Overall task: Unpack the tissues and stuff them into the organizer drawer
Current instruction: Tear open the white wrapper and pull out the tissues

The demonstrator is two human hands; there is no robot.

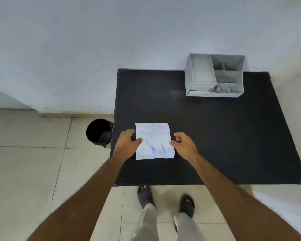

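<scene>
Hands (127, 142) (184, 143) flank the tissue pack (154, 141) near the bench's (215, 136) front edge, fingers spread and empty, poised for opening.

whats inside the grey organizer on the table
The grey organizer shows several open compartments that look empty, no tissues. Its drawer at the front left is shut, so its inside is hidden.
</scene>
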